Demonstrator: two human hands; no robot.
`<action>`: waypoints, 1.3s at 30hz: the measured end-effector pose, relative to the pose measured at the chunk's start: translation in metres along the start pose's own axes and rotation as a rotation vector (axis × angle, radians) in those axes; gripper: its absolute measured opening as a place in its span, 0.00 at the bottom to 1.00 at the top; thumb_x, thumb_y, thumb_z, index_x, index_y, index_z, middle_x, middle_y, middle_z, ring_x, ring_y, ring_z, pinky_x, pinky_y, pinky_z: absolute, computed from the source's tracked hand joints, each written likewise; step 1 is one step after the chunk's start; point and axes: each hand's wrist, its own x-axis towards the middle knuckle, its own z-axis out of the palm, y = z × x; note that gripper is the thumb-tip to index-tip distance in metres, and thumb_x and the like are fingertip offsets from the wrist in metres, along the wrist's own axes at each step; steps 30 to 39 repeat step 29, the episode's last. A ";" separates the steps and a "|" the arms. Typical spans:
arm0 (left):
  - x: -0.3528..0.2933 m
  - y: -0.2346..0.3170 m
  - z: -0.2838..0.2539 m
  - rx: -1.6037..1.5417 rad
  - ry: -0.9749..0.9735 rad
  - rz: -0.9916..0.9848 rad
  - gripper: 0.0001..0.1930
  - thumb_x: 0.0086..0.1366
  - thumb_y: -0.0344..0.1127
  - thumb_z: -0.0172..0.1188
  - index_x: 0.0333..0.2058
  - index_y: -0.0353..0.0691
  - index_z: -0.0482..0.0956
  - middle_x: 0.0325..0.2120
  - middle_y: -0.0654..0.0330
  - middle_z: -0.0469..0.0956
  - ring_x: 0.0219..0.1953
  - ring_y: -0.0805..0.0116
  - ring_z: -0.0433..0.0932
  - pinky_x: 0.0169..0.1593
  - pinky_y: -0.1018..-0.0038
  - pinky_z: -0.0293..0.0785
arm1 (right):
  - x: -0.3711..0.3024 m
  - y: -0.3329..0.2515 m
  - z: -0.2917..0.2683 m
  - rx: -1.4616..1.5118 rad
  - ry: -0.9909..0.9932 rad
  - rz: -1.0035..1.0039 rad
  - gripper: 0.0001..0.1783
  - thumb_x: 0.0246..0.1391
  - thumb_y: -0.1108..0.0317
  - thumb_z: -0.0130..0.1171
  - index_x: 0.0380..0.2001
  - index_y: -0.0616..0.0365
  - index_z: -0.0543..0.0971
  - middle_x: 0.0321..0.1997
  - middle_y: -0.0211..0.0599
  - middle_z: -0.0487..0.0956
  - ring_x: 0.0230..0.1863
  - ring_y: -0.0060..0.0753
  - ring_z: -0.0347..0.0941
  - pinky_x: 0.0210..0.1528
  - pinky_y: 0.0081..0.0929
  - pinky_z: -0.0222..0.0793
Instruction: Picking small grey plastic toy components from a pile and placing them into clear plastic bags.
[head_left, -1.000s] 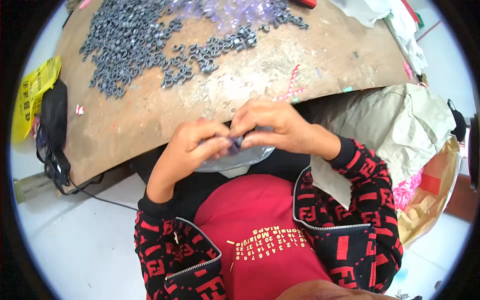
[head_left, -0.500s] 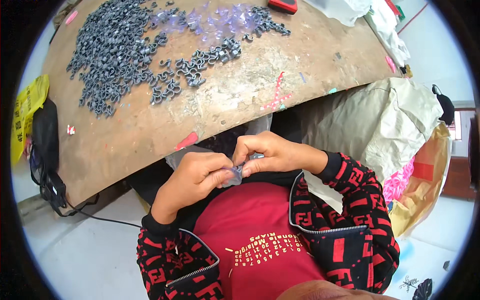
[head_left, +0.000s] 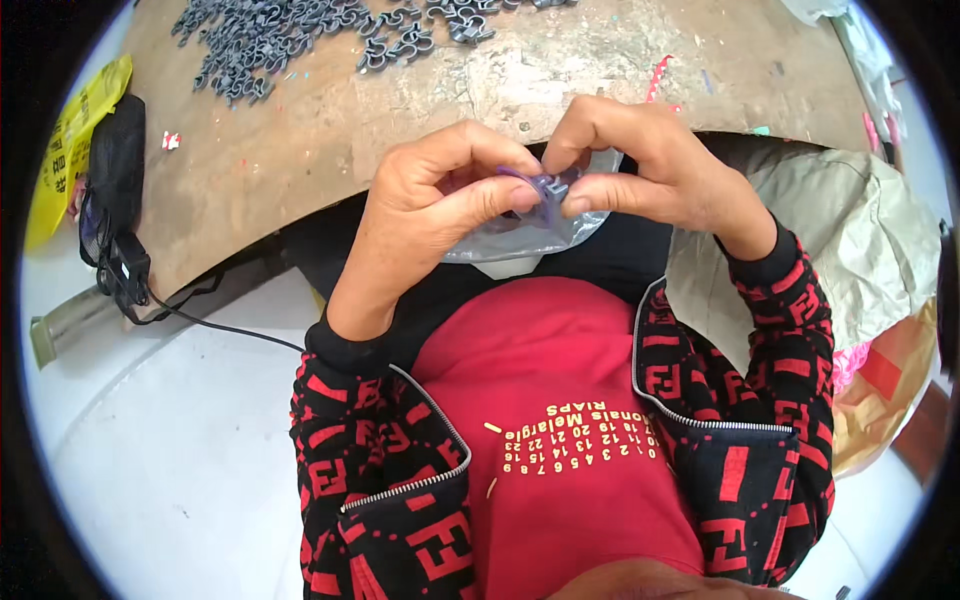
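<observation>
Close together in front of the table edge, my left hand [head_left: 425, 200] and my right hand [head_left: 660, 170] meet at the fingertips. The left thumb and fingers pinch a translucent purple plastic piece [head_left: 549, 212]. Pressed against it is a small grey curved clip [head_left: 554, 186], gripped between my right thumb and forefinger. Fingers partly hide both parts, so I cannot tell whether they are joined. Beneath the hands lies a clear plastic bag [head_left: 575, 236].
Many loose grey clips [head_left: 270, 50] are heaped on the worn wooden table [head_left: 300, 150]. At left are a yellow bag [head_left: 85, 140], a black pouch [head_left: 118, 160] and a power adapter [head_left: 128, 262] with its cable. A large beige sack [head_left: 820, 240] stands at right.
The view has tilted down, so less of the table shows. Both hands appear higher and larger, still pinching the purple piece and clip, and the clear bag beneath shows more fully.
</observation>
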 end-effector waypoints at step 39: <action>-0.011 -0.045 -0.006 0.410 0.022 -0.120 0.06 0.58 0.25 0.55 0.35 0.34 0.77 0.28 0.61 0.77 0.31 0.76 0.75 0.36 0.80 0.70 | 0.007 0.018 -0.007 -0.277 -0.054 -0.010 0.10 0.43 0.69 0.61 0.25 0.58 0.69 0.23 0.39 0.71 0.26 0.43 0.69 0.28 0.35 0.63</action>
